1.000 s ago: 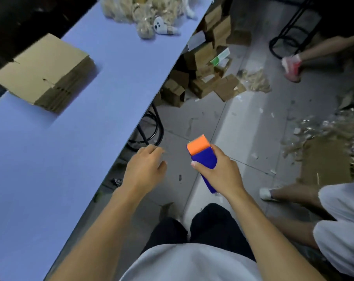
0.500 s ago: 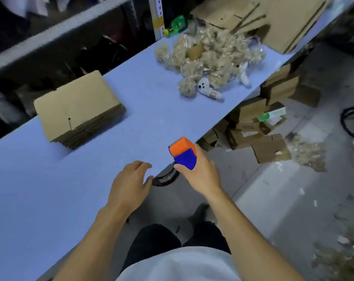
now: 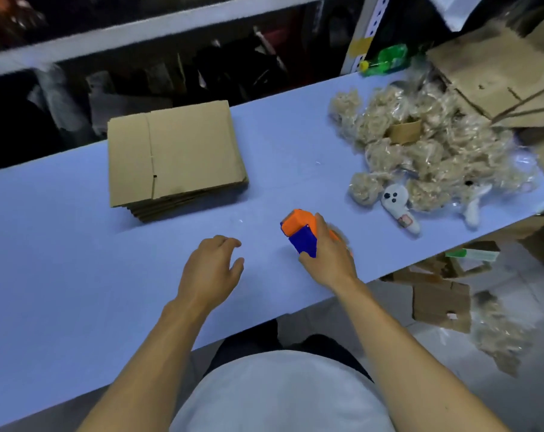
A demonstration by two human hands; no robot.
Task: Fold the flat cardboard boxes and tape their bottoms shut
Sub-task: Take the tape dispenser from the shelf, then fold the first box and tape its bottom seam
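A stack of flat cardboard boxes lies unfolded on the pale blue bench, at about eleven o'clock from the hands. None looks folded yet, so the work seems to be at its start. The right hand has its grip curled round an orange and blue tape dispenser held over the bench. The left hand hovers with loose, spread fingers, holding nothing. Next, it likely must reach to the stack for one box. No open container shows its contents.
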